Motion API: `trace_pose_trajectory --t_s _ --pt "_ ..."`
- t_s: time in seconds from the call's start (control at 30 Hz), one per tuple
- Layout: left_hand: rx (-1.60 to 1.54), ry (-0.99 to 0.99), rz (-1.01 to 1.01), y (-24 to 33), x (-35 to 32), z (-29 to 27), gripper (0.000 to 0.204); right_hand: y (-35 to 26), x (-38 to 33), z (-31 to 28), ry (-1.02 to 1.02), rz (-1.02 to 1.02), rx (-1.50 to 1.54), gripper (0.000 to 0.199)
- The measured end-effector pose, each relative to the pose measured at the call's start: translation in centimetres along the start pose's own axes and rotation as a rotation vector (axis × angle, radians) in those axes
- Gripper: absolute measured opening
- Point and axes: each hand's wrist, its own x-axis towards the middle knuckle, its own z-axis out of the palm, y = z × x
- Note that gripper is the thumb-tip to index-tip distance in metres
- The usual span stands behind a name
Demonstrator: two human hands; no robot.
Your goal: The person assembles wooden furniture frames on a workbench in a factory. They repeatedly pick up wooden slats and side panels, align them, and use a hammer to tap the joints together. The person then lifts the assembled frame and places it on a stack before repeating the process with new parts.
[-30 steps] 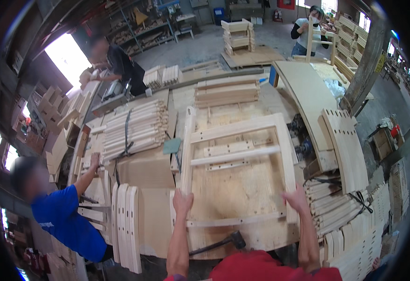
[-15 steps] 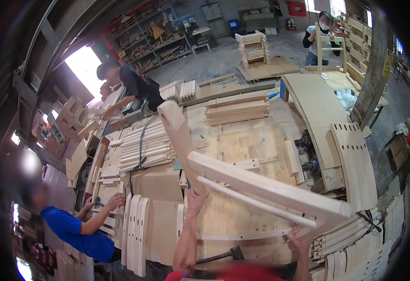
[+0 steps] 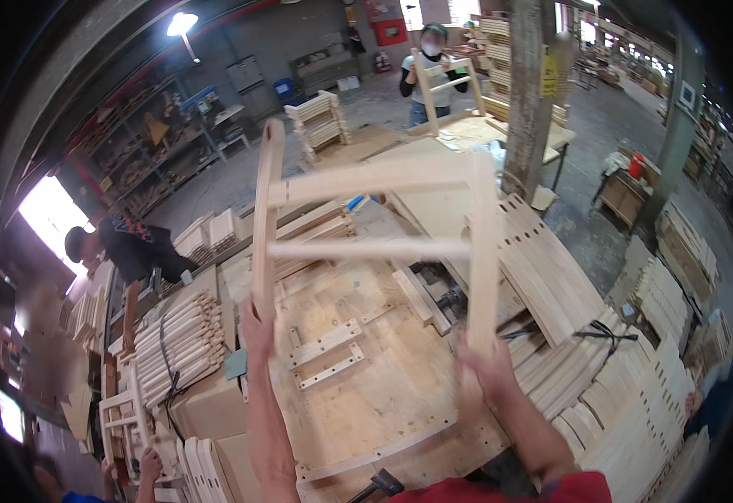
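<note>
Raised above the workbench (image 3: 383, 419) is a pale wooden chair frame (image 3: 375, 248), with two uprights joined by a wide rail and a thin round rod. It stands nearly upright and is partly smeared by motion. My left hand (image 3: 259, 327) is closed around the lower part of the left upright. Low on the right upright, my right hand (image 3: 490, 369) grips the wood, somewhat blurred. Drilled wooden blocks (image 3: 328, 344) are fixed to the bench below. A black mallet head (image 3: 385, 482) shows at the bench's near edge.
Bundled sticks (image 3: 173, 348) lie at left, stacked drilled boards (image 3: 542, 268) at right. At lower left a co-worker's hand (image 3: 150, 464) holds another frame (image 3: 132, 411). Across the bench, a masked person (image 3: 421, 75) handles a similar frame. A post (image 3: 530, 109) rises at back right.
The chair frame has swung from a slanting position to nearly upright and faces away in front of me. Both hands keep hold of it. The view has turned right.
</note>
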Motion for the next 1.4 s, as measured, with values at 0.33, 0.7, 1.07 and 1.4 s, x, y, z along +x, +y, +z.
trace_pose_trajectory --t_s 0.33,0.7,1.07,1.4 --pt "-0.296 -0.012 0.098 1.9 -4.5 2.5 0.073 -7.5 34.2 1.6 0.318 -0.086 0.507 0.054" --pt "-0.175 0.250 -0.526 -8.3 -26.3 -7.1 0.064 -2.7 46.9 0.2 0.517 -0.144 -0.154 0.060" --pt "0.627 0.165 -1.218 -6.4 -51.8 -20.5 0.055 -0.6 20.3 -13.0 0.724 -0.398 -1.651 0.065" --pt "-0.489 -0.245 -1.336 -6.9 -54.2 -20.5 0.042 2.6 11.6 -12.6 0.525 -0.302 -2.142 0.042"
